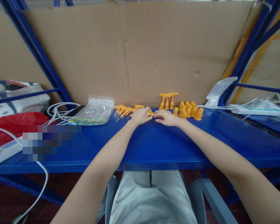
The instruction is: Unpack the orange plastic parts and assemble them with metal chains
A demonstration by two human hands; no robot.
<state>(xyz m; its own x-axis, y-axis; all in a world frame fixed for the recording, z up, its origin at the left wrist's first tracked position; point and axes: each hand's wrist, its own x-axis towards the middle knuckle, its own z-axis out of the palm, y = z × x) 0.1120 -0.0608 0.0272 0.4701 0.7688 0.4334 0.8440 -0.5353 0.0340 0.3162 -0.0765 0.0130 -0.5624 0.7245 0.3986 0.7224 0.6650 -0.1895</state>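
Note:
Both my arms reach forward over a blue shelf [154,143]. My left hand [140,115] and my right hand [167,118] meet near the shelf's back, fingers curled around a small orange plastic part [151,113] between them. To the left lies a pile of flat orange T-shaped parts [125,109] with small metal springs [117,116] beside it. Behind my right hand stand three upright orange T-shaped pieces [168,100] and a cluster of several orange cone-shaped caps [189,110].
A clear plastic bag [95,109] and coiled white cable [58,111] lie at the left. A red bag [16,124] sits further left. A white power strip [254,107] and a white bag [218,90] rest at the right. Cardboard [140,53] backs the shelf, flanked by blue frame struts [35,49].

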